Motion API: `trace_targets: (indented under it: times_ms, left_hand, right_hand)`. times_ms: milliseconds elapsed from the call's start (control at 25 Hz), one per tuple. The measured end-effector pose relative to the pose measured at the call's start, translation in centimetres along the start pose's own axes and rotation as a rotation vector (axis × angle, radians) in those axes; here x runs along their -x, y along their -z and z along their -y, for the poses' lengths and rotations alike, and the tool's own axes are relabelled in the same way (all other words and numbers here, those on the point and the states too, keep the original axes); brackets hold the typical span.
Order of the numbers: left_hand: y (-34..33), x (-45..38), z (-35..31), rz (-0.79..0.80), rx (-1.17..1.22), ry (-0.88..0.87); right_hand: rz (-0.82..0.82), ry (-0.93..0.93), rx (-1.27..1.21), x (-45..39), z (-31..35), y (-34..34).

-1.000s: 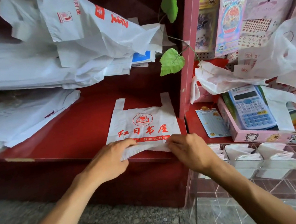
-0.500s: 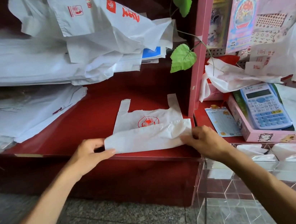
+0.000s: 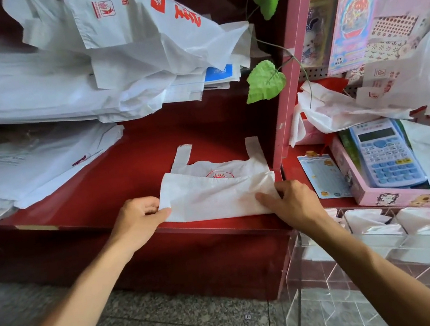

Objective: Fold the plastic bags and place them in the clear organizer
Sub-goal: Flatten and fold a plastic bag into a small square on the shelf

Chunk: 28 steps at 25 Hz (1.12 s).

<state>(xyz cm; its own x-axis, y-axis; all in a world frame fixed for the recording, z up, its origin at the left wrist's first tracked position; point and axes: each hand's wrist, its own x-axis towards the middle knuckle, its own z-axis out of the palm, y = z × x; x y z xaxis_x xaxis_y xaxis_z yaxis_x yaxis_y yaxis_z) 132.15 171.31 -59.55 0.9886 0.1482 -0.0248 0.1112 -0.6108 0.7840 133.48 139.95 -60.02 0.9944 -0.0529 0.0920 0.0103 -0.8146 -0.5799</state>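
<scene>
- Head view: a white bag (image 3: 218, 195) lay flat on the red shelf (image 3: 118, 186) near its front edge, at about 12 o'clock from the person. Its bottom part was turned up over the body, hiding most of the red logo.
- The bag's two handles pointed to 12 o'clock, away from the person. The folded band's long axis ran 9 to 3 o'clock, along the shelf edge.
- The left hand (image 3: 140, 219) pinched the band's 9 o'clock end, thumb on top and fingers curled under.
- The right hand (image 3: 290, 202) gripped the 3 o'clock end, fingers curled over the plastic near the pink post (image 3: 292, 70).
- Both hands sat at the band's ends, equally near it, so the next fold would probably roll toward 12 o'clock, over the handles.
- The organizer (image 3: 384, 255) stood at 4 o'clock from the bag, nearer the right hand, with folded white bags in its compartments.
- A loose pile (image 3: 88, 78) lay at 10 o'clock.
</scene>
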Motion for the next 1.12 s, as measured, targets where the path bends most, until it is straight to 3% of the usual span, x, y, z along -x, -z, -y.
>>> trace_targets:
  times_ms: [280,600,680,760,880,960,1120]
  left_hand:
    - [-0.4,0.4,-1.6,-0.161,-0.254,0.082]
    - [-0.1,0.5,-1.7,-0.126,-0.325,0.087]
    - [-0.5,0.4,-1.7,-0.205,-0.403,-0.015]
    - [-1.5,0.4,-2.2,-0.282,-0.437,-0.224]
    - [-4.3,0.1,-3.7,-0.213,-0.445,-0.529]
    - [-6.6,-0.2,-4.7,-0.099,-0.462,-0.587]
    - [-9.5,-0.7,-4.9,0.084,-0.467,-0.532]
  right_hand:
    - [-0.037,-0.035,0.095,0.4,0.8,-0.3]
    - [-0.086,-0.103,0.068,0.3,1.1,-0.6]
    - [-0.202,-0.086,0.111,0.3,1.3,-0.6]
    - [-0.357,-0.002,0.242,0.3,1.9,-0.7]
    - [-0.434,0.196,0.38,0.0,3.4,-2.2]
    - [-0.369,0.352,0.387,-0.3,4.1,-3.9]
    - [0.048,0.39,0.398,-0.3,4.4,-5.7]
